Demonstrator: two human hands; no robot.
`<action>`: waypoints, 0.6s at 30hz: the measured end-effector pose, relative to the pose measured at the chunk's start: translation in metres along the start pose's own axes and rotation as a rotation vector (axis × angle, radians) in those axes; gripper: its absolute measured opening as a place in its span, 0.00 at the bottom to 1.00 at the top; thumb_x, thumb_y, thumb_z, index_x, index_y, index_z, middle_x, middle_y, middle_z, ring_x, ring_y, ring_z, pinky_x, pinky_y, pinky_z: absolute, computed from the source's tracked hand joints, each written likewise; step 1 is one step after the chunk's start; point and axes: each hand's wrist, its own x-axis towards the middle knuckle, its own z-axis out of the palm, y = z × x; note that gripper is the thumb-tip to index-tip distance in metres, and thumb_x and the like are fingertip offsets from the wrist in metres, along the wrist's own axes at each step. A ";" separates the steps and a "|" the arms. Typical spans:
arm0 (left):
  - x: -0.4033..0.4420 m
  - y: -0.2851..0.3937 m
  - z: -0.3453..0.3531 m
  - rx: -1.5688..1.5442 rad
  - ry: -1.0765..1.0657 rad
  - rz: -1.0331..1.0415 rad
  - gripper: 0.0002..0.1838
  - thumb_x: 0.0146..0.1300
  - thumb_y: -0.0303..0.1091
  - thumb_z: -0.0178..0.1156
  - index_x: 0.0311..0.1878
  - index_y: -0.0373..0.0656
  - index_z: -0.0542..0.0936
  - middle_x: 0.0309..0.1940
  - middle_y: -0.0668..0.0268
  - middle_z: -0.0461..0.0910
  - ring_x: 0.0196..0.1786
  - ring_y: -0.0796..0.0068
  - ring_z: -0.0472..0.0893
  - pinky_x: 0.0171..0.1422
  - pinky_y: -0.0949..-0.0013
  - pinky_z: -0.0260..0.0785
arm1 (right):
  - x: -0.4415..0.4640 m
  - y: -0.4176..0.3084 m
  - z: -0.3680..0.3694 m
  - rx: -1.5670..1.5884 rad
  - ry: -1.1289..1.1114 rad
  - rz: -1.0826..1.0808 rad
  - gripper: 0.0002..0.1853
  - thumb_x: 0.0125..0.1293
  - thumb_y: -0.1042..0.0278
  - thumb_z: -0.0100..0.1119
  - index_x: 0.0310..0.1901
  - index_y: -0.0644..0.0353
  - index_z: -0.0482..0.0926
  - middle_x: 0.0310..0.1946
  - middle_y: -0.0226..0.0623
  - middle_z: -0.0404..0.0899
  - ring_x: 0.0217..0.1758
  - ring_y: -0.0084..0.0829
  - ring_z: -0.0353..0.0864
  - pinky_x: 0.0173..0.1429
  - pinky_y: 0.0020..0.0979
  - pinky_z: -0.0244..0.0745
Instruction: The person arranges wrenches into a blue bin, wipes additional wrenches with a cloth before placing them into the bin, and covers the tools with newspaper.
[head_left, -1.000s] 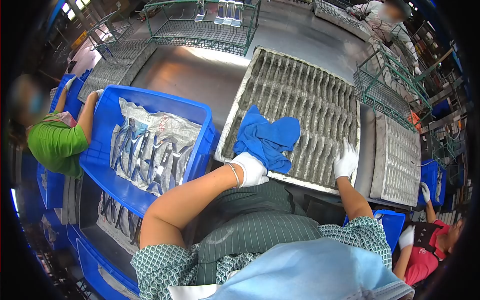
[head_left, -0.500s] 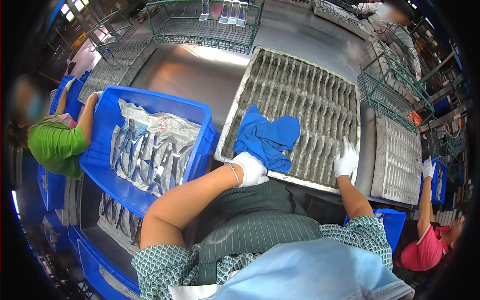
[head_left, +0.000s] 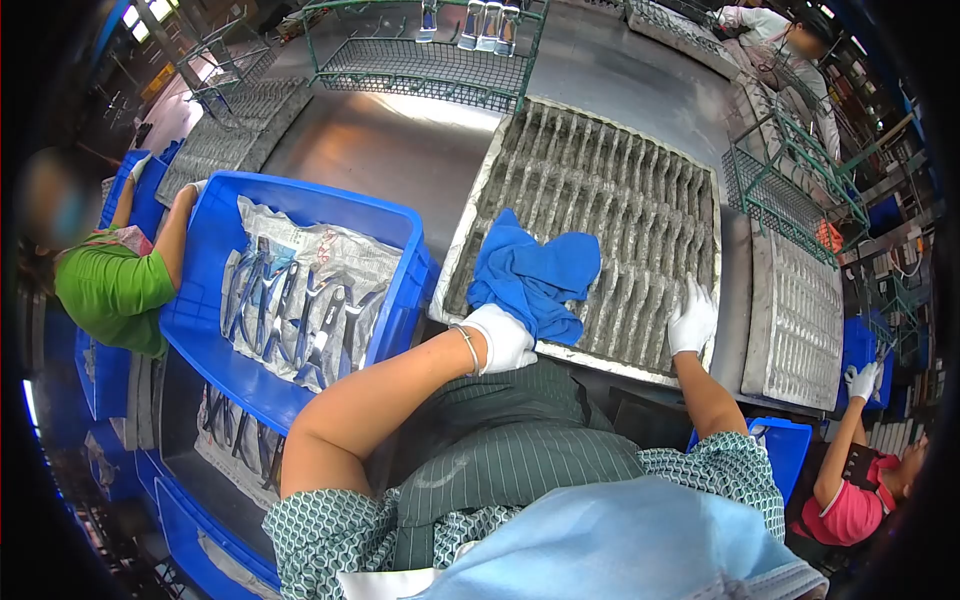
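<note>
Both of my hands wear white gloves and are at the near part of a grey ribbed tray with a pale rim. My left hand is at the tray's front left edge, right against a crumpled blue cloth. Its fingers are bent down and partly hidden, so whether it grips the cloth or the rim does not show. Along the right rim lies my right hand, its fingers stretched out flat and apart, with nothing in them. The cloth rests on the tray's left front ribs.
Left stands a blue bin with plier-like metal tools on paper; a person in green touches it. A green wire rack is behind, another rack right. A second ribbed tray lies right, near a person in pink.
The back wire rack has shifted right, with its hanging pieces; the right-hand rack has shifted slightly too. The person in pink has brought their hands together. My hands, the cloth and the tray are unmoved.
</note>
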 end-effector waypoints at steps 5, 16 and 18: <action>0.000 0.001 -0.002 -0.002 -0.010 -0.007 0.20 0.66 0.52 0.51 0.42 0.48 0.85 0.37 0.59 0.84 0.44 0.56 0.82 0.51 0.55 0.71 | 0.000 -0.001 0.000 0.000 -0.010 0.012 0.30 0.57 0.70 0.58 0.65 0.56 0.69 0.58 0.42 0.76 0.62 0.46 0.73 0.71 0.44 0.59; -0.001 0.001 -0.001 0.002 0.005 0.003 0.20 0.66 0.52 0.51 0.41 0.49 0.84 0.36 0.59 0.84 0.44 0.56 0.82 0.50 0.55 0.71 | -0.001 0.000 0.000 0.004 0.010 -0.008 0.30 0.57 0.71 0.58 0.64 0.56 0.69 0.57 0.42 0.76 0.61 0.46 0.73 0.71 0.45 0.59; -0.001 0.001 -0.003 0.002 -0.008 -0.001 0.20 0.66 0.52 0.51 0.41 0.49 0.84 0.36 0.59 0.84 0.45 0.56 0.82 0.51 0.55 0.71 | -0.001 0.001 0.002 0.008 -0.001 0.001 0.30 0.57 0.71 0.58 0.64 0.56 0.69 0.58 0.41 0.76 0.62 0.46 0.73 0.73 0.45 0.57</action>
